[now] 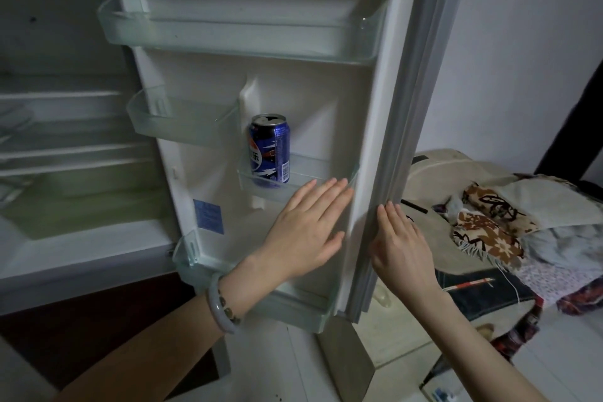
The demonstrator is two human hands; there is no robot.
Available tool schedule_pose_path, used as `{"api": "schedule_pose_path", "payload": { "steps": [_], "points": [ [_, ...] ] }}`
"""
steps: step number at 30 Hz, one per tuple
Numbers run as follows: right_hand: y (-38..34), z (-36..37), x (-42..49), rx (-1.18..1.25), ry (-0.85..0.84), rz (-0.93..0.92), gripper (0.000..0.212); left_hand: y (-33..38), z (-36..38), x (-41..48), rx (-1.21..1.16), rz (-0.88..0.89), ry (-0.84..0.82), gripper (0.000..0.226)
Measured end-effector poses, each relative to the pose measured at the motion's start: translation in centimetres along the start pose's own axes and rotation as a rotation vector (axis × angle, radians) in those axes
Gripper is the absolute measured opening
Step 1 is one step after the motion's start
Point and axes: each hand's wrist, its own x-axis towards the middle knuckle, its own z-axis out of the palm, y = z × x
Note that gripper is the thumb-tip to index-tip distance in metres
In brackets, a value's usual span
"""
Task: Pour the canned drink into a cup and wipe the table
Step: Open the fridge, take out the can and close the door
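Head view shows the fridge door swung wide, its inner side facing the person. The can, blue, stands upright at the left end of a small clear door shelf, close against a moulded rib in the door lining. A can is likely kept there because the shelf's front wall stops it tipping when the door swings.

The left hand is flat with its fingers straight and together, holding nothing. The fingertips lie at the shelf's front rim, just right of the can and not on it. I cannot tell whether they touch the plastic. It looks like a reach towards the can, not yet a grip. The right hand is also flat and holds nothing, with straight fingers laid along the door's outer edge, probably to steady the door while the other hand goes in. A pale bracelet sits on the left wrist.

So the task is at its very start: the can is still to be lifted out, and no cup or worktop is in sight.

The other door shelves hold nothing I can see. The fridge interior at left is dim, with bare-looking racks. To the right, by a plain pale wall, patterned cloths are piled on a low cushioned seat. The floor is pale tile.
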Motion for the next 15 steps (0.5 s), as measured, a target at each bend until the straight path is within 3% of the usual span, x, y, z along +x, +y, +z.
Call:
{"api": "schedule_pose_path", "payload": {
  "steps": [4,11,15],
  "points": [
    [-1.9,-4.9,1.2,0.11,0.062,0.012,0.019,-2.2,-2.5,-0.2,-0.204,-0.18,0.046,0.063],
    [-8.2,-12.1,4.9,0.462,0.166,-0.079,0.043,-10.2,-6.5,-0.2,-0.469,-0.602,0.219,0.063],
    [-12.4,-12.6,7.9,0.545,-0.083,-0.059,0.051,-11.9,-6.9,0.6,-0.572,-0.697,0.151,0.073]
  ]
}}
